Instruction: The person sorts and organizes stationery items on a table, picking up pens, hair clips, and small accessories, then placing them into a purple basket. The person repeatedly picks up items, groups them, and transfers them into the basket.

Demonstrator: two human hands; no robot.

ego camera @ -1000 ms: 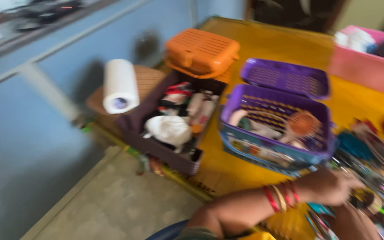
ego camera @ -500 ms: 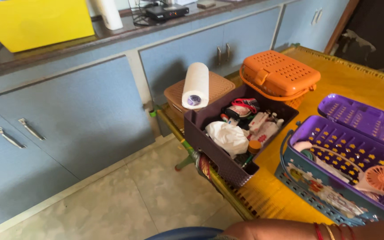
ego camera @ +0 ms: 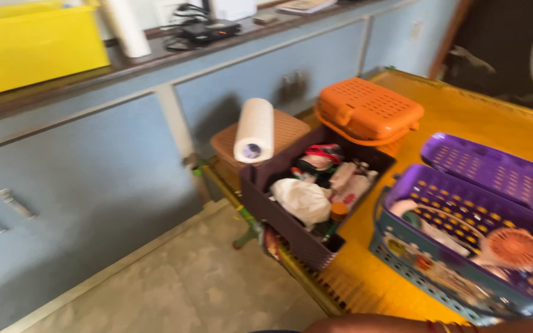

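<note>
Fingers of both hands lie outside the picture; only a forearm with thin bangles (ego camera: 442,325) shows along the bottom edge, so whether either hand is open, closed or holding anything cannot be told.

Nearest to that forearm stands a blue and purple perforated plastic basket (ego camera: 427,268) on the yellow woven mat (ego camera: 476,120). Its purple inner wall carries small yellow star shapes, and its blue outer wall bears a blurred, many-coloured picture strip. Inside it lies a small round orange fan with a pale handle (ego camera: 513,246) and some pale items too blurred to tell. Just behind it a purple slotted plastic lid (ego camera: 491,172) lies flat.

Left of the basket sits a dark brown open plastic bin (ego camera: 279,216) at the mat's edge, packed with a crumpled white bag (ego camera: 303,200), red-and-white packets (ego camera: 321,155) and an orange-capped bottle (ego camera: 338,211). A white paper roll (ego camera: 254,131) rests on the bin's rear corner, against a brown lidded basket (ego camera: 285,132). Behind the bin stands an orange perforated lidded basket (ego camera: 368,111).

Blue cabinet doors (ego camera: 81,179) run along the left, with a yellow plastic tub (ego camera: 35,46) on the counter above.
</note>
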